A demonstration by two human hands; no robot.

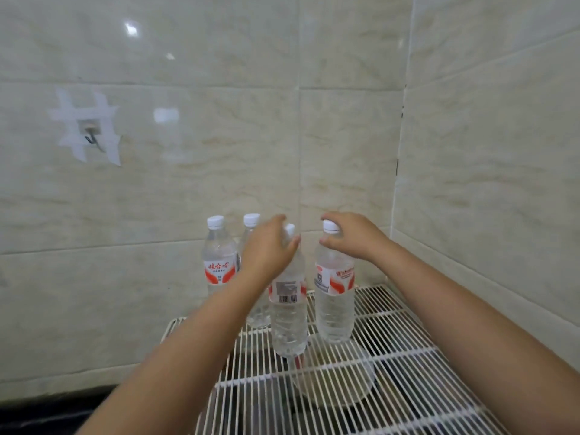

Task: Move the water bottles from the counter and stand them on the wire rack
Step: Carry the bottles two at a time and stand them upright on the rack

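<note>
Bottles of water, four in all, stand upright on a white wire rack (408, 334) that fills the corner where two tiled walls meet. Each hand grasps one of the two front bottles near its top.

The left hand (270, 246) is curled round the neck of the front-left bottle (288, 315), its fingers and thumb closing just under the white cap; this bottle's base sits on the wires nearer the rack's middle, its barcode label turned to the camera. The right hand (348, 235) comes in from the rack's right side and pinches the cap and neck of the front-right bottle (335, 296), thumb below the cap and fingers over it. That bottle's base rests on the wires a little farther back, just beside the other, with a narrow gap between them.

Behind the left forearm, toward the rack's rear-left corner, stand the rear-left bottle (217, 259), with red Chinese characters on its label, and the second rear bottle (251, 227), partly hidden by the left hand. Whether those two touch cannot be told.

Under the wires a round pale basin (342, 381) shows through. A dark table (47, 412) edge lies at lower left. On the left wall a metal hook (91, 135) is fixed with strips of white tape (84, 127).
</note>
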